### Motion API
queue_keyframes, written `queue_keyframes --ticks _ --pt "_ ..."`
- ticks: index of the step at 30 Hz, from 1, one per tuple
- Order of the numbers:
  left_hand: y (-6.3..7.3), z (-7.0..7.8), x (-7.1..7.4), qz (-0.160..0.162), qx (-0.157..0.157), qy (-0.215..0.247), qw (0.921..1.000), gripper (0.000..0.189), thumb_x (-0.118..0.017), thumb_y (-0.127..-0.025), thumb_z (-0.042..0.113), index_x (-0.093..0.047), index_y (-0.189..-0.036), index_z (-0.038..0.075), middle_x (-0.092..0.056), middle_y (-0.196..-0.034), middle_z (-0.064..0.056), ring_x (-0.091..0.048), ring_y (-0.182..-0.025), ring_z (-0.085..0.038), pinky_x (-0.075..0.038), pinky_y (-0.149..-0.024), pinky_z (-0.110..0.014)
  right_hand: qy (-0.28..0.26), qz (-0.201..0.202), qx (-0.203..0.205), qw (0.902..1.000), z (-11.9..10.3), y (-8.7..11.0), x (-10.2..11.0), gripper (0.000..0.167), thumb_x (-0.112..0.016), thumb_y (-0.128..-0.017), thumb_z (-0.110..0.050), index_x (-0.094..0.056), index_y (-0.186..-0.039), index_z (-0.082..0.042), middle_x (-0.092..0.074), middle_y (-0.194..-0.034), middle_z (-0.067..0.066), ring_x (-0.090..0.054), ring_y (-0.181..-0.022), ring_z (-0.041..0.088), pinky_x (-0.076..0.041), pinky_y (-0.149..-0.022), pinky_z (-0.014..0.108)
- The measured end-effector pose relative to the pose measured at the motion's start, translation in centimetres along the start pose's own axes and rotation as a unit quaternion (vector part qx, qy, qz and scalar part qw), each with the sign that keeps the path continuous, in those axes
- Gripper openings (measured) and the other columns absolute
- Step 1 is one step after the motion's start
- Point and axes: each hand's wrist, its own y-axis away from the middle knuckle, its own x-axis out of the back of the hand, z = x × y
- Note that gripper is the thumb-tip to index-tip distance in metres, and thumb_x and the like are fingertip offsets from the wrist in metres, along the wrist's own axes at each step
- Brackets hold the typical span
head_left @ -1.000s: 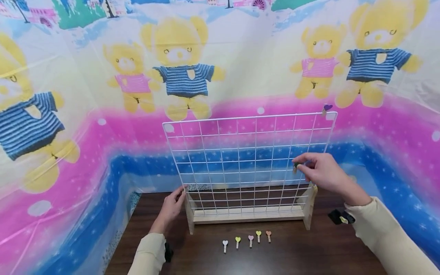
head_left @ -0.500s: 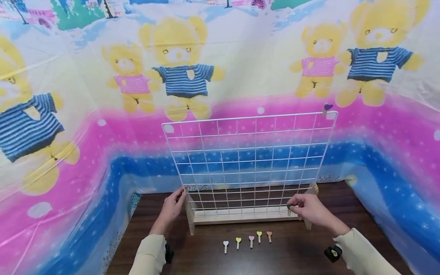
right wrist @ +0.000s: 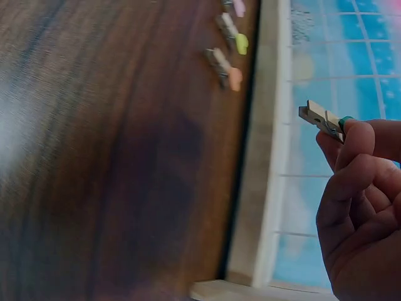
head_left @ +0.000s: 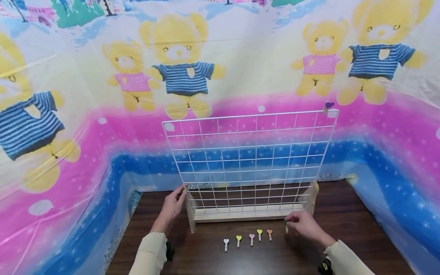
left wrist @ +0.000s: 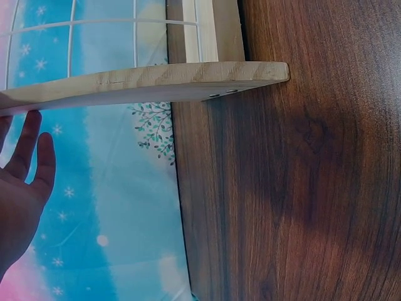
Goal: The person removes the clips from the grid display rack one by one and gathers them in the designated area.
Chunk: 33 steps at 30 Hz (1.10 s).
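My right hand [head_left: 306, 226] pinches a small wooden clothespin [right wrist: 321, 116] with a green top between thumb and fingers. In the head view it is over the table, right of the row of clothespins, in front of the wooden stand [head_left: 247, 217]. My left hand [head_left: 172, 204] touches the stand's left upright [left wrist: 156, 80] with nearly straight fingers; its thumb is hidden in the left wrist view. Above the stand rises a white wire grid [head_left: 256, 115]. At its top right corner sits a purple heart clothespin [head_left: 329, 105].
Several heart clothespins lie in a row before the stand: white [head_left: 226, 241], yellow [head_left: 238, 238], pink [head_left: 252, 237], another yellow [head_left: 259, 232] and orange [head_left: 269, 232]. The dark wooden table [head_left: 206, 263] is bordered by a bear-printed curtain [head_left: 247, 76].
My right hand, with the green clothespin, has come down from in front of the grid's right side to the table before the stand. My left hand stays on the left upright.
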Motion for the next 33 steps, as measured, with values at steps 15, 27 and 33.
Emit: queue_keyframes --ticks 15,27,33 --pt "-0.1 -0.3 -0.2 0.011 -0.016 0.002 0.9998 0.035 -0.049 -0.100 0.015 -0.054 -0.134 0.007 -0.063 -0.114 -0.019 -0.060 -0.100 -0.032 -0.047 -0.080 -0.048 0.042 -0.005 -0.017 0.9990 3.1 -1.0 -2.9 0.010 -0.064 -0.085 -0.001 -0.069 -0.094 -0.001 -0.063 -0.070 0.001 -0.054 -0.046 0.014 -0.045 -0.046 0.029" --pt "0.0 -0.1 -0.2 0.003 -0.005 0.002 1.0000 0.035 -0.048 -0.101 0.016 -0.054 -0.135 0.013 -0.061 -0.118 -0.020 -0.059 -0.102 -0.031 -0.047 -0.081 -0.047 0.068 0.006 -0.018 0.9975 3.9 -1.5 -5.0 0.006 -0.067 -0.083 -0.001 -0.070 -0.087 -0.003 -0.063 -0.067 0.000 -0.054 -0.044 0.013 -0.043 -0.044 0.027" --pt "0.0 0.0 -0.1 0.004 0.001 0.003 1.0000 0.034 -0.048 -0.101 0.016 -0.054 -0.134 0.013 -0.061 -0.119 -0.019 -0.058 -0.104 -0.032 -0.046 -0.082 -0.048 0.081 0.003 -0.010 0.9967 3.9 -1.9 -5.1 0.006 -0.069 -0.084 -0.006 -0.069 -0.084 0.000 -0.062 -0.068 0.000 -0.054 -0.044 0.013 -0.043 -0.045 0.027"
